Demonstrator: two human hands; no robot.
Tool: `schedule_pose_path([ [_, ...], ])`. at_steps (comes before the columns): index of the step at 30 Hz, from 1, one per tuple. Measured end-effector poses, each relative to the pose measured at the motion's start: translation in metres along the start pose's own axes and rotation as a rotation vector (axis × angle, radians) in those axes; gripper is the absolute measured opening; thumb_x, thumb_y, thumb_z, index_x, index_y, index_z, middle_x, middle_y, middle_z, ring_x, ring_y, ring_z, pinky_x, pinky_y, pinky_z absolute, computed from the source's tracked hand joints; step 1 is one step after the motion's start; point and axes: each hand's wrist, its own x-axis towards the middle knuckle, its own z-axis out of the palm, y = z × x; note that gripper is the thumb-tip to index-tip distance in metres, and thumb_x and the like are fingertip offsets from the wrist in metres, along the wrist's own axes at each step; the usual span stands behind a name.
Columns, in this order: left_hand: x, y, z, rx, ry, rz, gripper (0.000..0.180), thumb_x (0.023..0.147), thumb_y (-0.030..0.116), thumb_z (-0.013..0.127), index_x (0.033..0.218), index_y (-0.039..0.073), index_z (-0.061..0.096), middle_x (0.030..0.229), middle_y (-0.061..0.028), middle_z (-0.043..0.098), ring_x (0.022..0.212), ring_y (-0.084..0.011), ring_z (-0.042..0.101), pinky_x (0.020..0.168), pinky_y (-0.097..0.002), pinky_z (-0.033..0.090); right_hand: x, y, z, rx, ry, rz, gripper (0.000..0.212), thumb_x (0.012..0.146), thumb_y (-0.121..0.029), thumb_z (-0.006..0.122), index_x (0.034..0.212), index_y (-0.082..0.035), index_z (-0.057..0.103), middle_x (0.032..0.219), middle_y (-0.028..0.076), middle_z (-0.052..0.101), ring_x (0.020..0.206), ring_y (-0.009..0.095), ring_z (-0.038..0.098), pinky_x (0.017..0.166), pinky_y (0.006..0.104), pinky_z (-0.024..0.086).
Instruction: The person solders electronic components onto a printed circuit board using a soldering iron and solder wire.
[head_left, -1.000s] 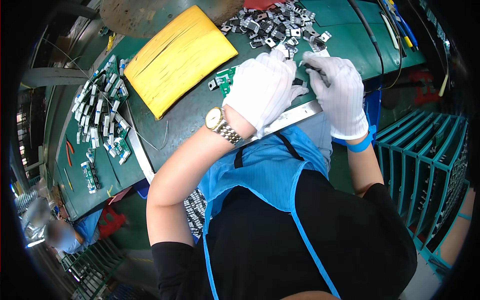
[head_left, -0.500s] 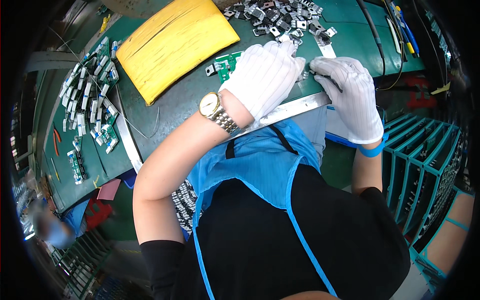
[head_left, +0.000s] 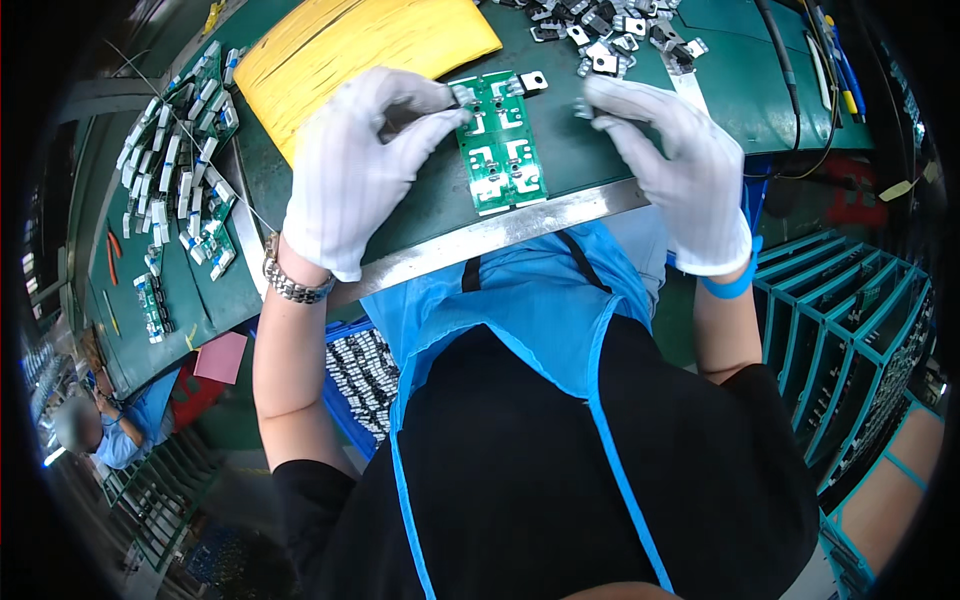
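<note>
A green circuit board [head_left: 503,160] lies on the bench in front of me, with a black-and-silver component [head_left: 535,82] sticking out at its far right corner. My left hand [head_left: 360,165], in a white striped glove, pinches a small silvery electronic component [head_left: 462,95] at the board's far left edge; its fingertips partly cover it. To the right of the board and apart from it, my gloved right hand [head_left: 675,165] holds another small electronic component [head_left: 583,107] between thumb and fingers. Only the silvery end of that part shows.
Loose black-and-silver components [head_left: 605,40] are heaped at the far side. A yellow block [head_left: 350,50] lies behind my left hand. Assembled boards [head_left: 175,165] are piled at the left. A metal strip [head_left: 450,250] runs along the bench's front edge. Turquoise racks [head_left: 840,320] stand at right.
My left hand has moved left off the board, uncovering it, and my right hand has shifted slightly left. A small part now shows in each hand's fingertips.
</note>
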Motion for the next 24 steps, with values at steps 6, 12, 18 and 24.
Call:
schedule_pose_path([
  [6, -0.011, -0.009, 0.004, -0.008, 0.049, 0.006, 0.022, 0.087, 0.024, 0.082, 0.101, 0.007, 0.077, 0.098, -0.0064, 0.079, 0.088, -0.0228, 0.076, 0.078, -0.0319, 0.059, 0.003, 0.0, 0.023, 0.04, -0.148, 0.003, 0.025, 0.091, -0.002, 0.07, 0.115, -0.005, 0.074, 0.113, 0.01, 0.077, 0.103, 0.03, 0.073, 0.091, 0.0363, 0.058],
  [12, -0.016, -0.017, 0.003, 0.174, -0.004, 0.211, 0.015, 0.084, 0.016, 0.083, 0.095, 0.008, 0.076, 0.097, -0.005, 0.077, 0.093, -0.024, 0.074, 0.083, -0.0327, 0.058, 0.005, -0.005, 0.023, 0.035, -0.207, 0.031, 0.03, 0.088, 0.004, 0.072, 0.116, -0.004, 0.076, 0.115, 0.012, 0.077, 0.108, 0.029, 0.073, 0.097, 0.0367, 0.057],
  [18, -0.018, -0.015, 0.003, 0.248, -0.017, 0.184, 0.016, 0.084, 0.016, 0.082, 0.097, 0.01, 0.077, 0.099, -0.0033, 0.077, 0.094, -0.023, 0.074, 0.083, -0.0325, 0.058, 0.005, -0.002, 0.024, 0.076, -0.204, 0.037, 0.03, 0.088, 0.003, 0.072, 0.116, -0.004, 0.076, 0.115, 0.011, 0.076, 0.108, 0.03, 0.073, 0.098, 0.0371, 0.057],
  [24, -0.017, -0.013, 0.003, 0.257, 0.001, 0.218, 0.019, 0.082, 0.014, 0.083, 0.1, 0.011, 0.08, 0.1, -0.0042, 0.078, 0.094, -0.0231, 0.074, 0.082, -0.0323, 0.058, 0.007, -0.003, 0.024, 0.055, -0.215, 0.029, 0.029, 0.087, 0.003, 0.073, 0.115, -0.005, 0.076, 0.115, 0.011, 0.076, 0.109, 0.029, 0.072, 0.097, 0.0368, 0.057],
])
